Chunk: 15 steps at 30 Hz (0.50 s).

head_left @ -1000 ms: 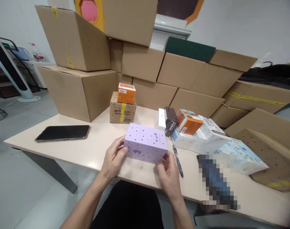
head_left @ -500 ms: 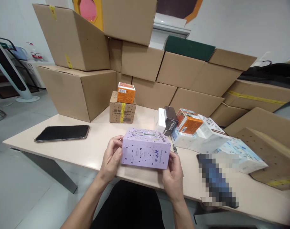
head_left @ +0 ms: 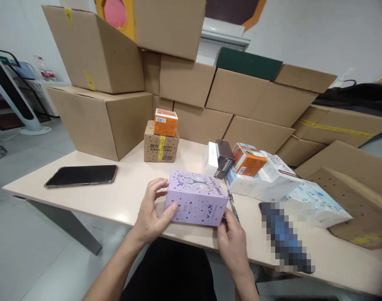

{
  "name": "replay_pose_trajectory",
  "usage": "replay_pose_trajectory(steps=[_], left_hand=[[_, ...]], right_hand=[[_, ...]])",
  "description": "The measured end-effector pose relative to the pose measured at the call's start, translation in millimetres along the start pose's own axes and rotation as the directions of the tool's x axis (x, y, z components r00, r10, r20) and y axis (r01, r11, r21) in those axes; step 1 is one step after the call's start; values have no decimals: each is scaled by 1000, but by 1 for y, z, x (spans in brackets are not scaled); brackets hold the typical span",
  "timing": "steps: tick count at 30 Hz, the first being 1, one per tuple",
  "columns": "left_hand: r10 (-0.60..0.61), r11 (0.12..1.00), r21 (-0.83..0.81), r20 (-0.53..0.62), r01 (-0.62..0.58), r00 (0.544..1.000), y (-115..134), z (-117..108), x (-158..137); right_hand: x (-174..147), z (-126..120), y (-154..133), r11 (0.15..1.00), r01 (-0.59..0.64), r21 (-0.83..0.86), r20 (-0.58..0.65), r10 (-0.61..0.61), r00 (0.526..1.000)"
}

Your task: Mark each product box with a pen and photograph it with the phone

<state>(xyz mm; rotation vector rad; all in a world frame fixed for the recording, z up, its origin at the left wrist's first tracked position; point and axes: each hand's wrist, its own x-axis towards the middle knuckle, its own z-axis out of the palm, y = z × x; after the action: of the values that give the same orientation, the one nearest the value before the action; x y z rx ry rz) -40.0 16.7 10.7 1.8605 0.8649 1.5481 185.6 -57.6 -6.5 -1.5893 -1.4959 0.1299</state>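
A purple box [head_left: 197, 209] with small dark prints and a patterned top is at the front edge of the table, between my two hands. My left hand [head_left: 155, 211] grips its left end, the thumb on the front face and the fingers around the left side. At the lower right corner, my right hand [head_left: 233, 236] holds the box with curled fingers, some of them hidden behind it. Whether the box rests fully on the table is hard to tell. A thin dark object [head_left: 233, 207] lies just past its right end.
A phone [head_left: 80, 175] lies at left. Behind stands a small carton [head_left: 161, 148] with an orange box [head_left: 165, 122] on top. White and dark boxes [head_left: 225, 156], another orange box [head_left: 250, 159] and tissue packs [head_left: 319, 202] crowd the right. Large cardboard boxes [head_left: 184, 79] wall the back.
The purple box has shifted slightly right and tipped so more of its top shows. My left thumb has moved onto its front face; my right hand has moved slightly right and down.
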Motion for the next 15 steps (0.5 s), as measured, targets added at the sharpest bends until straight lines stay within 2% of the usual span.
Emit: replay_pose_trajectory(steps=[3, 5, 6, 8, 10, 13, 15], left_hand=[[75, 993, 89, 79, -82, 994, 2, -2, 1], [110, 983, 133, 130, -127, 985, 2, -3, 1], [122, 979, 147, 144, -143, 982, 3, -3, 1], [138, 974, 161, 146, -161, 980, 3, -2, 1], [154, 969, 171, 135, -177, 979, 2, -1, 1], [184, 958, 197, 132, -208, 974, 1, 0, 1], [208, 945, 228, 139, -236, 968, 0, 0, 0]], right_hand=[[4, -11, 5, 996, 19, -92, -93, -27, 995], [11, -22, 8, 963, -73, -261, -158, 32, 987], [15, -27, 10, 918, -144, -370, -164, 88, 983], [25, -37, 11, 783, -247, -570, -96, 236, 967], [32, -43, 12, 702, -245, -669, 36, 359, 933], [38, -45, 15, 731, -205, -650, 163, 398, 903], [39, -45, 17, 787, -235, -571, 146, 379, 914]])
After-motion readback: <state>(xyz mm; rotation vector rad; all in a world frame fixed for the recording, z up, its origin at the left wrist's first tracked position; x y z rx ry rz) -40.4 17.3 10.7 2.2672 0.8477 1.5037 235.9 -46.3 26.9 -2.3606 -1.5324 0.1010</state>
